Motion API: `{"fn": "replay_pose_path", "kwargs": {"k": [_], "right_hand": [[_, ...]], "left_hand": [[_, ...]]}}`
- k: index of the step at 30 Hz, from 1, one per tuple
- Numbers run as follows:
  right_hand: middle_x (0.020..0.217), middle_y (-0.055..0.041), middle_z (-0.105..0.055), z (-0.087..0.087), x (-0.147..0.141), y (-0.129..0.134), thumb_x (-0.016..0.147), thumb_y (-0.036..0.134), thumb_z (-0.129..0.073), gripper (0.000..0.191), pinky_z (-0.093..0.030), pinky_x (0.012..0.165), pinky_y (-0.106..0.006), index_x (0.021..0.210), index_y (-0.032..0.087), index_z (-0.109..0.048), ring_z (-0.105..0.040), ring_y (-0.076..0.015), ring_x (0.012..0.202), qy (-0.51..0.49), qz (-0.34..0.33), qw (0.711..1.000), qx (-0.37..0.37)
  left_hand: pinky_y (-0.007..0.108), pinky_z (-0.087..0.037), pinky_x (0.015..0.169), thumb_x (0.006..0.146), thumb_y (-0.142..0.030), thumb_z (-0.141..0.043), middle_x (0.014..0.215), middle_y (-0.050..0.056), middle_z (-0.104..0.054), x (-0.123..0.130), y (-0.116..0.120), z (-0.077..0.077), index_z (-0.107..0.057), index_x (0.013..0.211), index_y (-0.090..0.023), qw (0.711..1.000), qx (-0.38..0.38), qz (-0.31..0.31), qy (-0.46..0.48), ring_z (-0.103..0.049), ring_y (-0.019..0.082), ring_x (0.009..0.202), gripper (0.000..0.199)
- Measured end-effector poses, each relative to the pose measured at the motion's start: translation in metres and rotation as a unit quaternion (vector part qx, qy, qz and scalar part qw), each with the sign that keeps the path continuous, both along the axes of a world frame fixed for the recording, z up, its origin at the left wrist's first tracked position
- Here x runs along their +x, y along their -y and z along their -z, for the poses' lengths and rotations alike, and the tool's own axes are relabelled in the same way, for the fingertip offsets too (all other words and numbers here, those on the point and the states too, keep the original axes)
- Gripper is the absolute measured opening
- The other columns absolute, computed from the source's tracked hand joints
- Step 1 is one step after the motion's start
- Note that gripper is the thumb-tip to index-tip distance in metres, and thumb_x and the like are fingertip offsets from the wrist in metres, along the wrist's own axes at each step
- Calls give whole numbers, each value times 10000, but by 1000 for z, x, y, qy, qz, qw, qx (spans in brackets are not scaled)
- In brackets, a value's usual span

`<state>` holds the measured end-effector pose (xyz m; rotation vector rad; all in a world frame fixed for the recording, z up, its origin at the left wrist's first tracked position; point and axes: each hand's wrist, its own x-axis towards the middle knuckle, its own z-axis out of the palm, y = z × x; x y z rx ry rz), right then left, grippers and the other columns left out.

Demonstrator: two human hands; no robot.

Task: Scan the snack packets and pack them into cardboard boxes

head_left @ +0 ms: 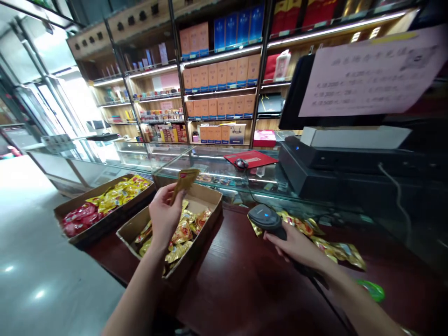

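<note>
My left hand (166, 210) pinches a gold snack packet (186, 179) upright above an open cardboard box (216, 205). More gold packets (180, 249) lie in that box, partly hidden by my wrist. My right hand (292, 242) is wrapped round the handle of a black barcode scanner (264, 217), whose blue light is lit. Its head points left, toward the box. Behind the scanner and my right hand, several gold packets (345, 254) lie loose on the dark red table (224, 280).
Left of the box stands another cardboard box (79, 238) with yellow and red packets. A glass counter (168, 156) runs behind, with a mouse (241, 163) on a red mat (261, 158). A monitor (297, 93) stands on a black cash drawer (304, 172) at right. A green packet (374, 290) lies near my right forearm.
</note>
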<state>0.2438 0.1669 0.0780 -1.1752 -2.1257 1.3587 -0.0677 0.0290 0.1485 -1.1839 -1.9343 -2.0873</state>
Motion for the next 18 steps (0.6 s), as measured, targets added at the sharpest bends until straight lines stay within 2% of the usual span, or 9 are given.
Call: {"fn": "replay_pose_path", "kwargs": {"k": [3,6,9,12,16,18], "right_hand": [[469,96,-527,-2,1,-1,788,551,-619,424,-369,375,-209,1000,208,-488,-496,-112,350,-9,2,1000,6],[465,88,-539,-8,9,-6,791,541,-632,403,-370,372,-211,971,214,-481,-498,-114,348,-20,19,1000,15],[463,86,-546,-15,20,-13,795,534,-643,386,-384,372,-221,941,226,-462,-494,-117,347,-34,48,998,22],[466,87,-554,-21,31,-17,797,504,-660,365,-404,389,-230,935,232,-461,-495,-118,359,-53,69,996,31],[448,90,-541,-31,41,-19,809,435,-665,294,-391,393,-225,893,232,-470,-474,-106,349,-75,100,992,34],[450,90,-534,-35,45,-19,806,412,-668,269,-376,381,-221,885,229,-487,-466,-104,342,-86,115,989,29]], "left_hand": [[327,-547,832,796,-352,-713,1019,68,-741,-19,14,2,-730,1084,-193,995,-8,-75,-68,-690,210,929,329],[326,-553,823,835,-332,-675,1011,62,-724,-10,11,8,-737,1057,-203,992,-14,-67,-102,-685,198,909,264],[307,-554,772,869,-308,-636,977,56,-708,20,-5,17,-742,970,-207,992,-32,-14,-120,-673,185,869,178],[306,-544,777,889,-270,-604,990,55,-700,60,-31,32,-739,968,-232,985,-69,72,-143,-660,194,910,160],[358,-499,933,847,-228,-647,1047,73,-697,110,-75,62,-743,1050,-255,948,-152,208,-188,-651,239,1011,226],[368,-472,973,837,-233,-658,1075,94,-703,129,-103,78,-745,1074,-241,930,-188,254,-190,-650,261,1036,252]]}}
